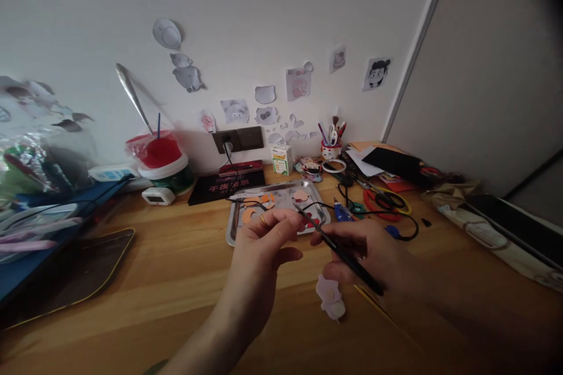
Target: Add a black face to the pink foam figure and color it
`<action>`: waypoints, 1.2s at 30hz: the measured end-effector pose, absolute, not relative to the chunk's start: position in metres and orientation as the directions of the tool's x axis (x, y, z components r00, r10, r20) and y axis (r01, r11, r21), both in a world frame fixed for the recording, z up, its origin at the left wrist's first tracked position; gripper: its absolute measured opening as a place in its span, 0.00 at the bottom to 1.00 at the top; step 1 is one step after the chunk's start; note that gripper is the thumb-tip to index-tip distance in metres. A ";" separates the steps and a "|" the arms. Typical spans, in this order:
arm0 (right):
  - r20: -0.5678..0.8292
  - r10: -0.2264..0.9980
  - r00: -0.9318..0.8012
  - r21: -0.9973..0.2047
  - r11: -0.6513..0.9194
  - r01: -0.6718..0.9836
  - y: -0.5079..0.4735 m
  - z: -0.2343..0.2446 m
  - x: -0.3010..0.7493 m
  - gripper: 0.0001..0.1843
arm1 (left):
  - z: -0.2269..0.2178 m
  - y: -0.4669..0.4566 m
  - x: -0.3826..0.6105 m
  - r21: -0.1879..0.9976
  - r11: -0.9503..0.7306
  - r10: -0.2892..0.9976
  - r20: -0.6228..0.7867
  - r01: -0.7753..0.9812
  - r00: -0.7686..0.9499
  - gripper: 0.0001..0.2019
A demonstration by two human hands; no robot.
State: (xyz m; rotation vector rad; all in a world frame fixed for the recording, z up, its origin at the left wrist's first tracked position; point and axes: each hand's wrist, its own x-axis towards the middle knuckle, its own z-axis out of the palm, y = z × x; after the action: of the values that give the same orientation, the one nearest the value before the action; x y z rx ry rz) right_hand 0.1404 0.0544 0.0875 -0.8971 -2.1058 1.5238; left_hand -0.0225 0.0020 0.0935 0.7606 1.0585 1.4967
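Note:
My right hand [369, 252] grips slim black tweezers [347, 261], their pointed tip up against the fingertips of my left hand [268, 240]. Thumb and forefinger of that left hand are pinched together; whatever sits between them is hidden or too small to name. Below the hands, a pale pink paper cut-out [329, 297] lies on the wooden table. Just behind them is a metal tray [229, 234] with orange, pink and red cut-out pieces, partly covered by my fingers.
A blue glue-gun-like tool [342, 211] with a black cable lies right of the tray, near scissors [387, 196] and tape rolls. Behind stand a small box [282, 161] and a pen cup [331, 149]. At left are a white bucket [165, 173] and a brown mat [88, 269].

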 end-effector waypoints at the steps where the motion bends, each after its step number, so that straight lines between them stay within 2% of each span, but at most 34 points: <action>1: -0.055 0.692 -0.720 -0.943 0.201 0.266 0.054 0.087 0.140 0.11 | 0.094 0.002 -0.023 0.914 -0.003 0.977 -0.083 -0.405 -0.195 0.07; 13: -0.087 0.708 -0.701 -0.937 0.182 0.300 0.054 0.086 0.139 0.14 | 0.094 0.003 -0.023 0.909 0.003 0.979 -0.087 -0.416 -0.182 0.07; 22: -0.048 0.681 -0.731 -0.934 0.228 0.274 0.055 0.082 0.141 0.13 | 0.095 0.001 -0.021 0.908 0.017 0.977 -0.103 -0.419 -0.185 0.06; 28: -0.065 0.711 -0.700 -0.936 0.199 0.290 0.054 0.085 0.140 0.17 | 0.095 0.001 -0.021 0.908 0.010 0.980 -0.093 -0.418 -0.179 0.06; 36: -0.015 0.715 -0.699 -0.941 0.227 0.252 0.051 0.084 0.139 0.15 | 0.094 0.002 -0.021 0.907 0.002 0.981 -0.084 -0.420 -0.177 0.06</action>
State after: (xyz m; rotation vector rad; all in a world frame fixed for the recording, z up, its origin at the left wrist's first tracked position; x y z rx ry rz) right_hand 0.1386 0.0514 0.0844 -0.8900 -2.0843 1.4736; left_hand -0.0214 0.0016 0.0944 0.7550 1.0340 1.4870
